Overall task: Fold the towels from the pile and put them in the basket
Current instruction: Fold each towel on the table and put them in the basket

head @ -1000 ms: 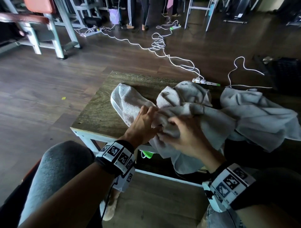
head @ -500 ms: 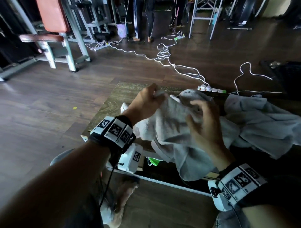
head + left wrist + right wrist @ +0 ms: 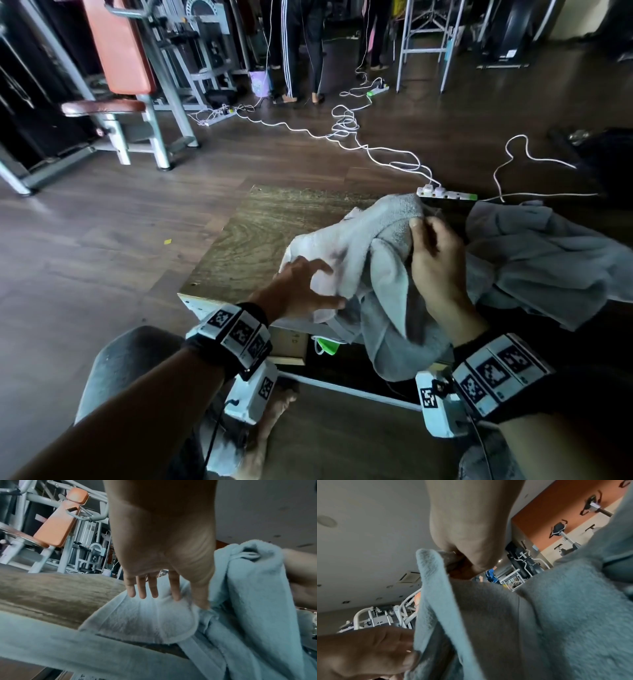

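A: Where's the towel?
B: On the table, near its 5 o'clock corner, part draped over the near edge. The pile lies just beside it at 3 o'clock. No basket shows.

A: Hands?
B: Right hand pinches a raised bunch of cloth. Left hand is spread, fingers straight, fingertips on a flatter part at 9 o'clock.

A: How will it handle?
B: Soft, limp and light, I'd judge; it sags wherever unsupported. Best taken at two corners of a hemmed edge, so it hangs flat.

A: Which way does it run?
B: It's crumpled; roughly from 11 o'clock down to 5 o'clock. True long axis, I can't tell.
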Demonstrator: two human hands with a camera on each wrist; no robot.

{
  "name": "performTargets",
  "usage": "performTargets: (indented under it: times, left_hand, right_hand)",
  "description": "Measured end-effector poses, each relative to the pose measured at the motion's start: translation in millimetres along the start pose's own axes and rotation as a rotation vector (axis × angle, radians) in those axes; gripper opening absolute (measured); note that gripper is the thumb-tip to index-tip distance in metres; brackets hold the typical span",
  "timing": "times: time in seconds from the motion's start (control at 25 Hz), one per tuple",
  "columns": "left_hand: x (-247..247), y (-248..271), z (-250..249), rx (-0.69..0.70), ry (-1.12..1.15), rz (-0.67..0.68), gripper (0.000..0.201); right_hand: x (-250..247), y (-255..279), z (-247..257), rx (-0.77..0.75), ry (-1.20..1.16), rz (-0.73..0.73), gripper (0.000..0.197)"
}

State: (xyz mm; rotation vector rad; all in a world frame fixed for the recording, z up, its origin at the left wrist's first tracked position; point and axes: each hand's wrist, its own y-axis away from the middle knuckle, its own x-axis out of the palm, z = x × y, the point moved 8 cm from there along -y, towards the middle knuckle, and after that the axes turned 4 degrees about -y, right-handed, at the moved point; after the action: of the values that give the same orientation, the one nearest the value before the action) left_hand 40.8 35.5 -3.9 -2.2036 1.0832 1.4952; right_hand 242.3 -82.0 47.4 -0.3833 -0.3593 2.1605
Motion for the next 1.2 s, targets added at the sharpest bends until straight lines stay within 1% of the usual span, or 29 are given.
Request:
performTargets:
  times: [0.04, 0.08, 0.12, 0.16, 0.2, 0.24, 0.28, 0.32, 0.36, 0.4, 0.44, 0.48, 0.52, 0.56, 0.6, 0.64, 0.72, 0.8, 0.84, 0.88, 0.92, 0.96, 1.0, 1.04, 1.08, 1.12, 1.16, 1.2]
  left_hand:
    - [2.7, -2.3, 2.5, 0.018, 0.017, -0.023, 0.041]
    - [-1.2, -4.5, 0.7, 0.034, 0.079, -0.072, 0.019]
    - [-6.8, -7.5, -1.4, 0.040, 0.155, -0.116, 0.007]
    - [-14.2, -11.4, -3.2, 0.035, 0.214, -0.167, 0.010]
    - [-23.3, -15.0, -5.1, 0.013, 0.263, -0.223, 0.013]
    - [-34.6, -16.6, -9.3, -0.010, 0.302, -0.283, 0.013]
    - [-45.9, -17.0, -16.0, -0.003, 0.325, -0.333, 0.012]
    - [-56.7, -16.9, -27.9, 0.049, 0.338, -0.358, 0.011]
    - [-65.3, -16.9, -42.2, 0.124, 0.340, -0.351, 0.010]
    - [-70.5, -15.8, -57.1, 0.189, 0.339, -0.312, 0.008]
    - [-71.9, -14.2, -69.1, 0.234, 0.328, -0.258, 0.005]
    - [-70.9, -13.2, -76.8, 0.258, 0.289, -0.208, 0.006]
    - [-68.5, -12.5, -79.8, 0.265, 0.231, -0.178, 0.008]
    - [-65.7, -12.1, -77.9, 0.262, 0.173, -0.167, 0.012]
    - [-62.4, -12.0, -72.2, 0.244, 0.135, -0.170, 0.015]
    - [-59.2, -13.1, -62.1, 0.212, 0.107, -0.179, 0.016]
    - [-55.9, -15.4, -38.1, 0.110, 0.030, -0.222, 0.012]
    - [-57.1, -16.2, -17.3, 0.005, 0.024, -0.279, 0.014]
    - [-59.1, -15.6, -13.4, -0.015, 0.047, -0.315, 0.015]
    - [-62.4, -13.6, -16.4, 0.009, 0.065, -0.361, 0.014]
    - [-65.7, -11.2, -25.6, 0.062, 0.086, -0.393, 0.011]
    - [-67.8, -8.9, -38.7, 0.137, 0.111, -0.392, 0.006]
    - [-69.0, -6.1, -54.8, 0.217, 0.125, -0.377, 0.007]
    - [-69.6, -4.8, -68.3, 0.282, 0.115, -0.359, 0.013]
    - [-72.1, -3.3, -77.2, 0.319, 0.096, -0.364, 0.017]
    - [-78.5, -3.4, -80.1, 0.328, 0.069, -0.412, 0.016]
    - [-86.8, -4.6, -76.7, 0.312, 0.044, -0.483, 0.011]
    - [-95.7, -5.4, -67.3, 0.267, 0.044, -0.558, 0.007]
  right_hand:
    - [0.6, -0.4, -1.3, 0.011, -0.018, -0.003, 0.021]
    - [2.2, -0.1, -3.4, 0.008, -0.012, 0.005, 0.017]
    - [4.7, 0.9, -5.5, 0.005, 0.002, 0.019, 0.011]
    - [6.6, 2.0, -6.0, -0.002, 0.030, 0.038, 0.010]
    - [7.8, 3.3, -3.3, -0.034, 0.073, 0.049, 0.020]
    - [9.2, 5.3, 4.2, -0.114, 0.122, 0.058, 0.033]
    - [12.0, 8.9, 15.8, -0.234, 0.160, 0.071, 0.043]
    - [16.5, 14.7, 27.7, -0.360, 0.184, 0.108, 0.052]
    - [24.1, 21.4, 38.2, -0.452, 0.219, 0.173, 0.059]
    - [33.1, 27.6, 43.1, -0.491, 0.279, 0.250, 0.064]
    - [41.6, 32.2, 43.5, -0.490, 0.355, 0.314, 0.063]
    - [46.6, 34.9, 41.1, -0.468, 0.420, 0.347, 0.054]
    - [47.1, 34.0, 37.9, -0.443, 0.452, 0.347, 0.039]
    - [43.5, 32.1, 36.7, -0.430, 0.437, 0.334, 0.024]
    - [39.2, 30.4, 35.8, -0.415, 0.381, 0.328, 0.013]
    - [35.1, 28.0, 34.3, -0.407, 0.321, 0.317, 0.008]
    - [27.1, 23.3, 30.9, -0.410, 0.262, 0.270, 0.007]
    - [21.9, 18.6, 17.7, -0.338, 0.229, 0.230, 0.008]
    - [20.9, 17.3, 12.0, -0.303, 0.229, 0.221, 0.007]
    - [21.1, 18.3, 11.9, -0.316, 0.242, 0.228, 0.011]
    - [24.3, 21.5, 15.2, -0.362, 0.271, 0.265, 0.022]
    - [30.1, 26.6, 19.1, -0.419, 0.311, 0.322, 0.033]
    - [35.4, 31.9, 24.4, -0.459, 0.369, 0.362, 0.037]
    - [38.7, 34.6, 27.1, -0.474, 0.426, 0.368, 0.031]
    - [39.5, 36.0, 30.2, -0.469, 0.466, 0.342, 0.021]
    - [37.0, 33.8, 30.3, -0.442, 0.457, 0.305, 0.013]
    - [30.4, 28.3, 28.8, -0.399, 0.406, 0.263, 0.010]
    - [23.0, 21.5, 26.1, -0.368, 0.340, 0.219, 0.011]
